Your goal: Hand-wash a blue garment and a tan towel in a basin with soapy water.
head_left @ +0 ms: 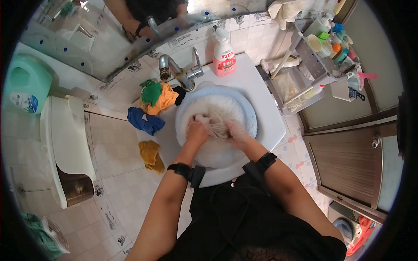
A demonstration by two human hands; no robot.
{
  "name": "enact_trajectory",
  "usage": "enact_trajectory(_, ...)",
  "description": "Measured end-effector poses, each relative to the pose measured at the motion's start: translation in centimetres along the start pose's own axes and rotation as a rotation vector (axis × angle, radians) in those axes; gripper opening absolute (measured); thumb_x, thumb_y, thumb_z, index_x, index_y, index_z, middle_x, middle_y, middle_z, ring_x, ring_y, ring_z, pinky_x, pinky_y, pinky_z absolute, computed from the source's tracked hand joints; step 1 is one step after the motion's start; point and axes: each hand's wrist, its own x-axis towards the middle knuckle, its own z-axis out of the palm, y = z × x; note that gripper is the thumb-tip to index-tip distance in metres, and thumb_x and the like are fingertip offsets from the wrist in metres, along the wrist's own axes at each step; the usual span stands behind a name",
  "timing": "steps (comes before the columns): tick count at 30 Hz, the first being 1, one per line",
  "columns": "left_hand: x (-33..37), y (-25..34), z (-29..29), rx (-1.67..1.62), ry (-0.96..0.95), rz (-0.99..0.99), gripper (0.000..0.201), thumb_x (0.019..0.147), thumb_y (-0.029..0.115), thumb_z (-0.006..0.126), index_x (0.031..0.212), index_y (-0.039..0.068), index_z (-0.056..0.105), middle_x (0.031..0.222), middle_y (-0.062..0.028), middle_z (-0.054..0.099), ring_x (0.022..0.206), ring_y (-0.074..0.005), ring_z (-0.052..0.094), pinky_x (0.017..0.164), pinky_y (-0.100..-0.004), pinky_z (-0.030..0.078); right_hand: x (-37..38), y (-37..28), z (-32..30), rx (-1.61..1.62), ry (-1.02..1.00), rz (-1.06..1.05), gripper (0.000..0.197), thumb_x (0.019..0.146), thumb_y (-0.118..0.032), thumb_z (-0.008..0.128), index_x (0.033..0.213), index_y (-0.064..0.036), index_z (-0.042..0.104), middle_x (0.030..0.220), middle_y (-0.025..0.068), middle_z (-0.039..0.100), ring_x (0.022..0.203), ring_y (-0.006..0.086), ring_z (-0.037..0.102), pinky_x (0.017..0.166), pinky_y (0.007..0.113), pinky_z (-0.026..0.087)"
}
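Both my hands are in a light blue basin (250, 108) that sits in the white washbasin (269, 124). Thick white suds (213, 103) cover the water in it. Between the hands a pale, cream-coloured cloth (217, 126) is bunched in folds, wet and foamy. My left hand (198, 132) is closed on its left part. My right hand (237, 132), streaked with foam, grips its right part; some fingertips are hidden by suds and cloth. Black bands with small boxes circle both wrists.
A chrome tap (180, 75) and a white-and-pink pump bottle (224, 58) stand behind the basin. Green (151, 92), orange (165, 100), blue (146, 122) and mustard (151, 155) cloths lie along the left edge. A shelf rack (320, 71) with bottles hangs at right.
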Motion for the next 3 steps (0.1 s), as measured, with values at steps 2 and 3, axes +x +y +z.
enact_trajectory(2, -0.6, 1.0, -0.7, -0.148, 0.049, -0.147, 0.039, 0.081, 0.028, 0.049, 0.111, 0.005, 0.057, 0.105, -0.0266, 0.055, 0.110, -0.0453, 0.039, 0.101, -0.0432, 0.024, -1.0, -1.3, -1.0, -0.104, 0.063, 0.033, 0.025, 0.084, -0.016, 0.047, 0.102, 0.0002, 0.054, 0.093, 0.0062, 0.061, 0.088, 0.0196, 0.059, 0.078, 0.034, 0.049)
enact_trajectory(3, -0.3, 1.4, -0.1, -0.084, -0.292, -0.224, 0.048, 0.082, 0.038, 0.050, 0.117, 0.006, 0.053, 0.130, -0.0231, 0.037, 0.125, -0.0423, 0.023, 0.105, -0.0413, 0.018, -0.1, -0.3, -3.4, -0.131, -0.029, -0.018, 0.028, 0.086, -0.017, 0.046, 0.107, 0.0002, 0.053, 0.100, 0.0081, 0.059, 0.090, 0.0228, 0.059, 0.078, 0.040, 0.050)
